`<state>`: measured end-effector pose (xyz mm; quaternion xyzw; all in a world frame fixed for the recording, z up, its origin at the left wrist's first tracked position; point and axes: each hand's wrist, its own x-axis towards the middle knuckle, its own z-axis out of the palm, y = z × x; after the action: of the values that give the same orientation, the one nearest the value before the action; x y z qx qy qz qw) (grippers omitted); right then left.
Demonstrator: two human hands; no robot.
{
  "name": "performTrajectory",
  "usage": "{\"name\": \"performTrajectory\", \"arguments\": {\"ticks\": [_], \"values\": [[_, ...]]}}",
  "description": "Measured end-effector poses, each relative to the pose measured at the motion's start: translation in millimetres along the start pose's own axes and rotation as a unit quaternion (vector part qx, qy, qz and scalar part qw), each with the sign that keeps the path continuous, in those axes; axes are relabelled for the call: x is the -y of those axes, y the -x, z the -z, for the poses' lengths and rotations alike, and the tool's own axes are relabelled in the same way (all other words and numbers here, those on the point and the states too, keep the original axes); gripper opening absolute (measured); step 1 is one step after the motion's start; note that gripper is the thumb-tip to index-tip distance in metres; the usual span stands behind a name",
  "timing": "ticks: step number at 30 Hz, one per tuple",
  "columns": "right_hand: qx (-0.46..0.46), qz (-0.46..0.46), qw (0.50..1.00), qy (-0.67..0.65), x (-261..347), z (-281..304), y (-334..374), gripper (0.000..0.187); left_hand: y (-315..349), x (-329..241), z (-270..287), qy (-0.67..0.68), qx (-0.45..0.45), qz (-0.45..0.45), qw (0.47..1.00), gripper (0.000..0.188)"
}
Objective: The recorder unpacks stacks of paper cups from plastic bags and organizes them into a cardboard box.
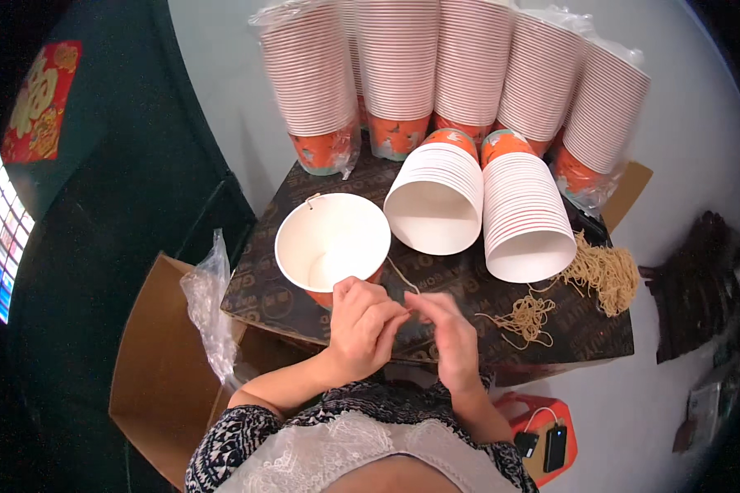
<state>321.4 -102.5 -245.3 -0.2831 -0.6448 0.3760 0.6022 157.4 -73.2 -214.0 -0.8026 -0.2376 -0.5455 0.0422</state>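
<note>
A white-lined paper bucket (329, 234) with an orange outside stands upright at the table's near left. A small piece of tan string (313, 199) is fixed at its far rim. From its right side a tan string (404, 278) runs down to my fingertips. My left hand (360, 327) is closed in a pinch in front of the bucket, against the string's end. My right hand (452, 335) meets it from the right, thumb and fingers pressed together on the string. The fingers hide the string's end.
Two stacks of paper buckets (530, 209) lie on their sides beside the upright one. Tall plastic-wrapped stacks (399, 70) stand behind. Loose string (528, 319) and a thick string bundle (604, 275) lie at right. A cardboard box (152, 361) stands left; a red stool (566, 452) holds dark devices.
</note>
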Motion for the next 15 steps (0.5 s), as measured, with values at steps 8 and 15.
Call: {"name": "performTrajectory", "arguments": {"ticks": [8,15], "values": [[0.015,-0.038,0.998,0.057,5,-15,-3,0.019,11,-4,18,0.021,0.026,0.030,0.999,0.027],[0.008,-0.024,0.998,0.061,-1,-23,-11,0.004,14,2,37,0.021,0.031,0.059,0.998,0.021]]}}
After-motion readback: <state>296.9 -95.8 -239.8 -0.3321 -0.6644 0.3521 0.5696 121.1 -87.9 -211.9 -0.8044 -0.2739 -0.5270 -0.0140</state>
